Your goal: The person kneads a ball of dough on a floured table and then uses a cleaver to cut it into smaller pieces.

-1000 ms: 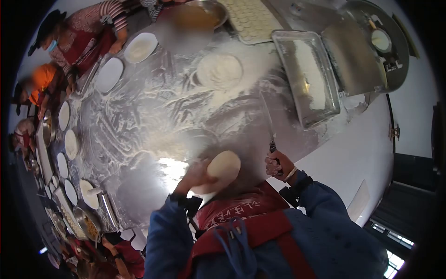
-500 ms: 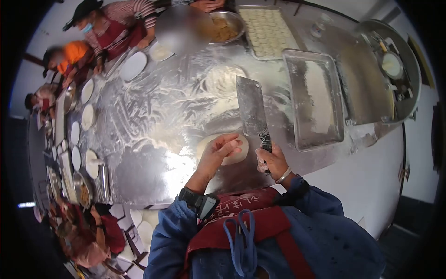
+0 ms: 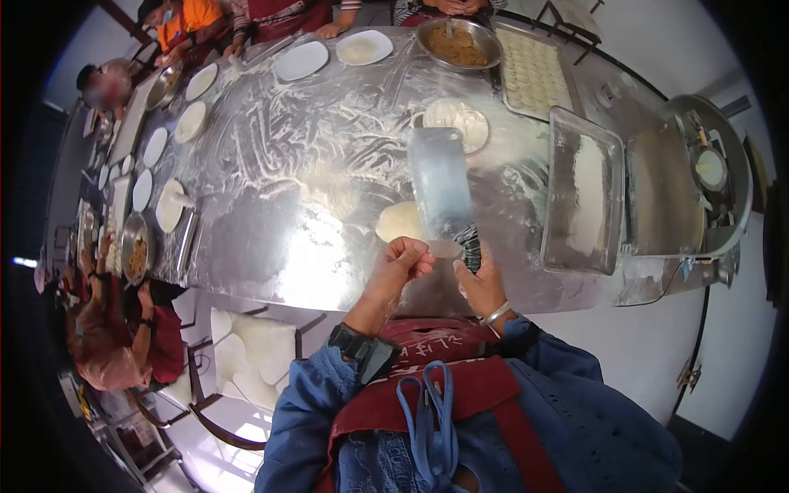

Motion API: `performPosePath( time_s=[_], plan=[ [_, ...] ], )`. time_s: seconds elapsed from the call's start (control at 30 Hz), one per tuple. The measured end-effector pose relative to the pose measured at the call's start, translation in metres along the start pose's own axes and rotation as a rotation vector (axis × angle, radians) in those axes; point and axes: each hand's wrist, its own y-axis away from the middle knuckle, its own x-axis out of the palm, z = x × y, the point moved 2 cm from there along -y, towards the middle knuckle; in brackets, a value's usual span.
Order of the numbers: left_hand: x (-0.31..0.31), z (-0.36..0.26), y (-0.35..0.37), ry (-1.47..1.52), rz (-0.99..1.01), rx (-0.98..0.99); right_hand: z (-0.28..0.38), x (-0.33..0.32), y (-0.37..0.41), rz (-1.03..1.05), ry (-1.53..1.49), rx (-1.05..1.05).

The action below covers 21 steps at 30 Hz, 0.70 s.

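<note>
My right hand [image 3: 485,287] is closed round the dark wrapped handle of a broad cleaver [image 3: 442,177], whose blade points away from me, tilted above the table. My left hand [image 3: 400,267] is pinched, and a small thin pale piece of dough [image 3: 446,248] shows at its fingertips, near the base of the blade. Beyond my left hand a larger flat round of dough [image 3: 398,220] lies on the floured metal table [image 3: 255,230]. The blade covers part of its right side.
Farther off stand a white plate of flour and dough [image 3: 468,127], a bowl of filling [image 3: 460,49] and a tray of dumplings [image 3: 534,74]. A floured metal tray [image 3: 585,197] lies right. Plates [image 3: 302,61] line the far and left edges, where other people stand or sit.
My view has shifted, so the table sits differently. My left hand has come away from the large dough round, which now shows beyond it. The cleaver's blade has turned and looks brighter.
</note>
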Motion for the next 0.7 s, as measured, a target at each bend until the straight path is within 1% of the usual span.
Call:
performPosePath(
  time_s=[0.03, 0.1, 0.13, 0.2, 0.33, 0.4, 0.53, 0.6, 0.63, 0.7],
  plan=[
    [-0.006, 0.000, 0.007, 0.046, -0.004, 0.000, 0.004, 0.001, 0.004, 0.011, 0.008, -0.004],
    [-0.016, 0.002, 0.020, 0.094, -0.009, 0.003, 0.011, 0.001, 0.012, 0.001, -0.189, 0.158],
    [-0.020, 0.004, 0.025, 0.109, -0.011, 0.001, 0.009, 0.002, 0.017, 0.003, -0.185, 0.155],
    [-0.025, 0.006, 0.034, 0.126, -0.010, 0.005, 0.004, 0.003, 0.024, 0.034, -0.388, 0.171],
    [-0.031, 0.008, 0.054, 0.174, 0.014, -0.016, -0.002, 0.002, 0.043, 0.010, -0.414, 0.193],
    [-0.033, 0.008, 0.060, 0.170, 0.032, -0.011, -0.018, -0.002, 0.048, -0.035, -0.350, 0.144],
    [-0.033, 0.011, 0.072, 0.165, 0.076, -0.016, -0.027, -0.009, 0.067, -0.078, -0.338, 0.132],
    [-0.030, 0.014, 0.074, 0.172, 0.098, -0.012, -0.023, -0.014, 0.081, -0.095, -0.419, 0.207],
    [-0.029, 0.015, 0.074, 0.175, 0.097, -0.019, -0.022, -0.016, 0.087, -0.105, -0.420, 0.207],
    [-0.028, 0.021, 0.075, 0.174, 0.102, -0.029, -0.024, -0.024, 0.098, -0.123, -0.386, 0.274]
  ],
)
